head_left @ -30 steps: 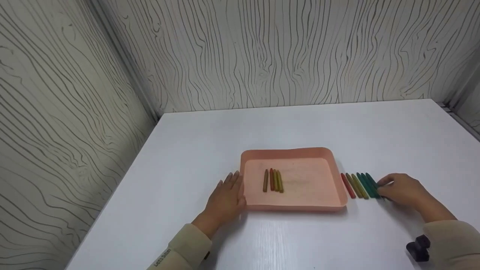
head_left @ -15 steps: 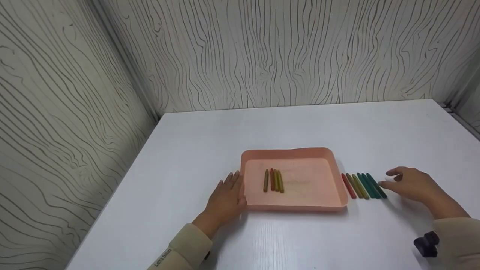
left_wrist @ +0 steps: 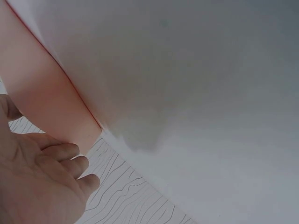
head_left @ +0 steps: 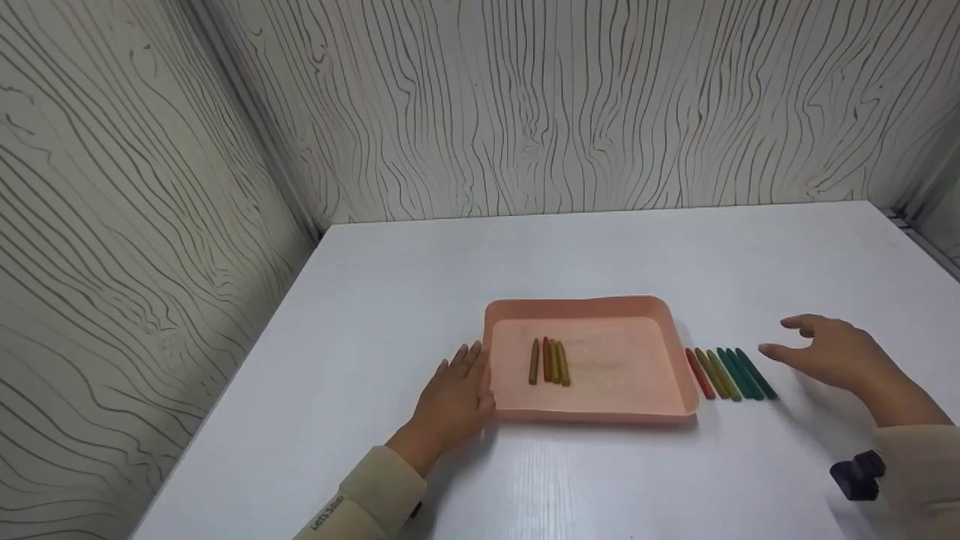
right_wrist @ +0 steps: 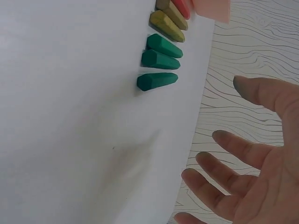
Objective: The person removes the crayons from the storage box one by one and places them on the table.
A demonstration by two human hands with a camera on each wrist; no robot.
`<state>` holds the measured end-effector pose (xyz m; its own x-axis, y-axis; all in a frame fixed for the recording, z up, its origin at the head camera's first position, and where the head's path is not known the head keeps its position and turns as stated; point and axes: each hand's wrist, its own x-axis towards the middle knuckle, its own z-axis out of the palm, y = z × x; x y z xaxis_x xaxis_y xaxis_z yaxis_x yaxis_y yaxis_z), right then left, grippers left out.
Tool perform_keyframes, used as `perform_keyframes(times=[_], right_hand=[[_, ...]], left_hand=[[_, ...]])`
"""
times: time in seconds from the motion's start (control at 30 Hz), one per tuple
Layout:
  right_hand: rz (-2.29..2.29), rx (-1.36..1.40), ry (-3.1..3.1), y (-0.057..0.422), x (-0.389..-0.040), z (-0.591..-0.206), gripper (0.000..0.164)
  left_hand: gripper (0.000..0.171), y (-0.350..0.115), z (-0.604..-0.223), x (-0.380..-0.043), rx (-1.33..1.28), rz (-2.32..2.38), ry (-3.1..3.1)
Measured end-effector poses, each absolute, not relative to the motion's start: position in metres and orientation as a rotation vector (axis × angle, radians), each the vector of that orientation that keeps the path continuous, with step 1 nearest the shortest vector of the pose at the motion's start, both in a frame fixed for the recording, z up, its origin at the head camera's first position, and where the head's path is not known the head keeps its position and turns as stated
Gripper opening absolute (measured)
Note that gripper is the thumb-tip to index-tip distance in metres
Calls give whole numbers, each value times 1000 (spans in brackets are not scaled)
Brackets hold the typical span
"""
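My left hand (head_left: 452, 394) lies along the left side of a pink tray (head_left: 592, 416), its fingers extended against the wall. In the left wrist view, the fingers touch the tray wall (left_wrist: 51, 93) from outside. My right hand (head_left: 844, 352) hovers to the right of a row of crayons, spread and holding nothing. That row, outside the tray's right side, has a red crayon (head_left: 700, 373), a brownish crayon (head_left: 712, 373), a yellow crayon (head_left: 724, 375) and three green crayons (right_wrist: 159, 80). Inside the tray lie a brown crayon (head_left: 534, 361), a red crayon (head_left: 547, 360) and two yellowish crayons (head_left: 564, 364).
Everything stands on a white table (head_left: 420, 277). Wood-grain patterned walls (head_left: 525, 112) rise behind it and on the left. A black device (head_left: 857, 475) sits at the right wrist, under a beige sleeve (head_left: 915, 465).
My right hand has let go of the rightmost green crayon, lifted off to the right and spread its fingers. The left hand keeps its place on the tray.
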<state>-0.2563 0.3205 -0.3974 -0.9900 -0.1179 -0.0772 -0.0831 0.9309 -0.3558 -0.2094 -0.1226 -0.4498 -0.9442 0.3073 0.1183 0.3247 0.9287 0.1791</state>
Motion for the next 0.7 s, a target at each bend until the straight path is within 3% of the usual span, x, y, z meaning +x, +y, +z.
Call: perform_keyframes(times=[0.7], right_hand=[[-660,-223,3132,259,-272,-370,79]], left_hand=[[54,-123,-452,-210,-491,-343,-3003]])
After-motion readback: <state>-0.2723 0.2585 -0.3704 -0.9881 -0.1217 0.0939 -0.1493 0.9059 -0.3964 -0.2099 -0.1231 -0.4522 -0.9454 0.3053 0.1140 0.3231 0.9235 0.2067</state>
